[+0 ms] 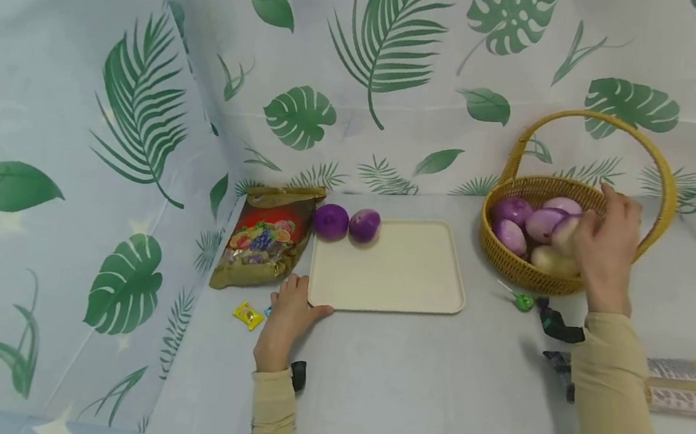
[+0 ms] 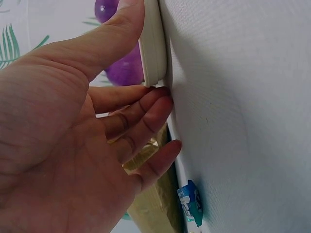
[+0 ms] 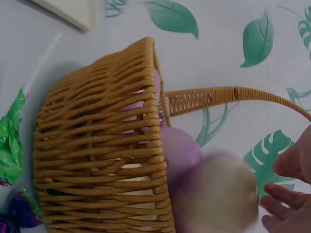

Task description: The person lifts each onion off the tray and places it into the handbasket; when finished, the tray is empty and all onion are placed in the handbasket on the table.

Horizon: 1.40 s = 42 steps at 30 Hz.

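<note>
Fingers (image 2: 152, 116), L hand (image 1: 290, 318), touch tray (image 1: 406, 276); R hand (image 1: 608, 247) nr basket (image 1: 519, 271).

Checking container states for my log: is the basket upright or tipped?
Upright: in the head view the basket stands on the table, its handle arching above, round purple and pale items inside.

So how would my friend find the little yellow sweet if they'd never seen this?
Find the big gold bag with fruit pictures, left of the cream tray. Just in front of the bag, left of the person's left hand, lies a small wrapped sweet. It is bright yellow, while the nearby blue packet is partly hidden by that hand in the head view.
</note>
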### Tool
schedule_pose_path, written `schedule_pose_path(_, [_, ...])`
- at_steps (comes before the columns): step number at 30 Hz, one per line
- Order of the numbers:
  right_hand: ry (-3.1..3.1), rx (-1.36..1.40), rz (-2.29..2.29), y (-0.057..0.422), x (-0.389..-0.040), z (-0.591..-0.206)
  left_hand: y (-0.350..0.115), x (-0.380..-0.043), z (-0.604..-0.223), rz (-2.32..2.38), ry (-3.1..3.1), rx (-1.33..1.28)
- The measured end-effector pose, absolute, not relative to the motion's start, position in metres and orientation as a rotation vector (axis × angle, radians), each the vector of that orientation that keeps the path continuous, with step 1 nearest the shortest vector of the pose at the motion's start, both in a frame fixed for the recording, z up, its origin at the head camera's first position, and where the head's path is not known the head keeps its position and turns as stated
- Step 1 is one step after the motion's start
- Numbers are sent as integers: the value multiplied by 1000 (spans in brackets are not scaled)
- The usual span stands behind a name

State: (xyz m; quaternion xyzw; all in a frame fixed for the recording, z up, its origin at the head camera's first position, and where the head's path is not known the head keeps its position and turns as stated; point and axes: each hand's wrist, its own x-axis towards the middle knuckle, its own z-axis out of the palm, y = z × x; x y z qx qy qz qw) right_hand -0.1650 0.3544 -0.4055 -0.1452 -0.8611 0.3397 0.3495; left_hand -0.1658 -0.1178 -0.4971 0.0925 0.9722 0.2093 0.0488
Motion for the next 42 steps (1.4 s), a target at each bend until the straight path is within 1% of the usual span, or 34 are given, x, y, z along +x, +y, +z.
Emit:
schedule_pose_path(5, [-2188,-369,873,348,-164,-407,-117,-164,-499,631,2966,283])
schedule_pose_path(12, [-2195,-208,1014,317,-171,-412,-117,-166,-499,612,2948,259])
schedule_pose_path(17, [-2284,-53,1187,278,-183,-430,-120,-169,-499,618,2942,267])
schedule_pose_path(24, [-2392,259,1329,215,-206,-459,-120,-169,-501,621,2958,287])
schedule_pose_path(28, [-2475,324,1375,182,-220,-469,-118,-170,-501,633,2957,293])
schedule_pose_path(31, [-2514,335,1417,161,-235,-474,-119,-171,-502,630,2951,287])
schedule_pose_path(37, [-2640,254,1414,129,-269,-490,-121,-174,-501,623,2945,275])
schedule_pose_path(42, [-2693,261,1366,111,-283,-507,-122,-172,-501,627,2930,262])
